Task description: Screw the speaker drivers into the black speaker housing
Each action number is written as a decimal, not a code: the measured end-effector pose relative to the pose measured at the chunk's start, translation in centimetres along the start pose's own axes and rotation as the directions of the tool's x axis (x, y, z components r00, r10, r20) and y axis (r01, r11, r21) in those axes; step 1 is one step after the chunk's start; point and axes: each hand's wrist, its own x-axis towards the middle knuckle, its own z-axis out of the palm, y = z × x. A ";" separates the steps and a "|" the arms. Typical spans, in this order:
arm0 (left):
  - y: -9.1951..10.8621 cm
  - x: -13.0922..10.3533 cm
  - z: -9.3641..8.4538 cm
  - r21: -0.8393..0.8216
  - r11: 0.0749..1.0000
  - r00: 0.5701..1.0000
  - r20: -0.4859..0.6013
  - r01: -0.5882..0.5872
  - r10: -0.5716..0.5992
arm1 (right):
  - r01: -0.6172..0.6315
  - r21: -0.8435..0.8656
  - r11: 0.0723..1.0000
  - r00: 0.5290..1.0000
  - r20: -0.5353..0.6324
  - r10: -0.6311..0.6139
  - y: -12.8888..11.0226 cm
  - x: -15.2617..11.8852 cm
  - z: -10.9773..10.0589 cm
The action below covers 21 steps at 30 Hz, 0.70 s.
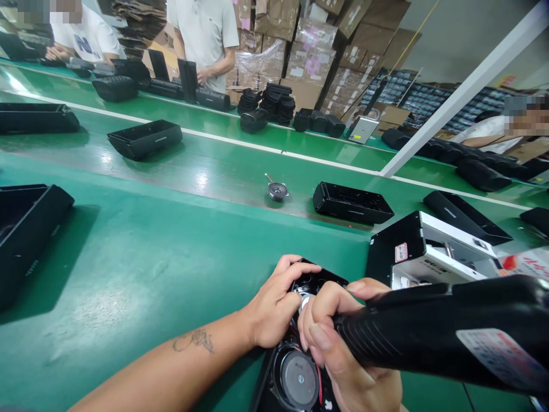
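left hand (pixel 274 306): yours, at 6 o'clock on the bench. Fingers curled down onto the top end of the speaker case (pixel 300 343), pressing it flat, probably so it can't slide under the tool.
right hand (pixel 343 349): wrapped tight round the black tool (pixel 437 337), thumb along the barrel, nose angled down into the case. Tip is hidden behind your fingers, so I can't tell what it touches.
speaker case: open side up, right under both hands at 6 o'clock, running off the bottom edge. Round speaker cone (pixel 299 379) sits in its lower part with a red wire just beside it.
small silver part (pixel 305 298): between your two hands, near the tool nose. Too hidden to name.
box (pixel 424 254): black and white, at 3 o'clock of your hands, close enough to reach.
belt (pixel 214 166): green, across 12 o'clock. Loose speaker (pixel 277 190) sits alone on it, an empty case (pixel 351 203) just to its 3 o'clock, another case (pixel 143 138) at 10 o'clock.
far side: other people (pixel 206 34) stand or sit at 11 to 12 o'clock behind stacked black parts (pixel 274 103), cardboard boxes behind them.
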 end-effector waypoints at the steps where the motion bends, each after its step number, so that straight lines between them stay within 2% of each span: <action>1: 0.1 0.0 0.0 -0.001 1.000 1.000 -0.001 0.008 -0.008 | 0.003 -0.004 1.000 0.999 0.035 -0.003 0.1 0.0 0.0; 4: 0.3 0.0 0.0 -0.002 1.000 1.000 0.008 0.025 -0.025 | 0.016 -0.012 1.000 0.994 0.113 -0.014 0.3 0.1 0.3; 8: 0.1 -0.1 -0.1 -0.010 1.000 1.000 0.012 0.011 -0.011 | 0.042 0.019 0.999 0.989 0.140 -0.044 0.1 0.3 0.8; 15: 0.0 0.2 -0.4 -0.001 0.998 0.997 0.027 0.068 -0.068 | 0.069 -0.186 0.980 0.979 0.203 -0.031 -0.1 0.6 -0.2; 18: 0.5 0.4 -0.3 0.006 0.995 0.995 0.012 0.097 -0.097 | 0.136 -0.226 0.965 0.981 0.167 -0.100 0.8 0.8 0.2; 21: 0.7 0.2 -0.2 0.015 0.996 0.996 0.004 0.088 -0.088 | 0.264 -0.179 0.948 0.964 0.055 -0.259 1.5 0.9 1.4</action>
